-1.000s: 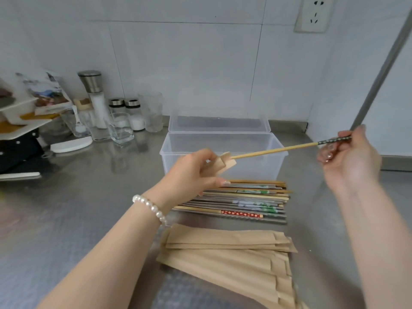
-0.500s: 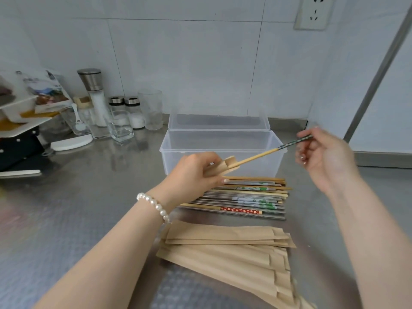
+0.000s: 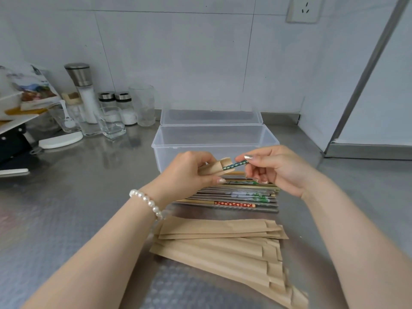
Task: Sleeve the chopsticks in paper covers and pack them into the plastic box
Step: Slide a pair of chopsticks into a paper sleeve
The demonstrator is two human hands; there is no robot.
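Over one plastic box [image 3: 214, 139]: two hands, left hand [image 3: 189, 172], right hand [image 3: 276, 168], one chopstick [image 3: 235, 165], one paper cover [image 3: 215, 169].

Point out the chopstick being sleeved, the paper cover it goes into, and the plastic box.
chopstick [image 3: 236, 164], head view, patterned exposed end.
paper cover [image 3: 217, 167], head view, open mouth end.
plastic box [image 3: 214, 146], head view, front rim.
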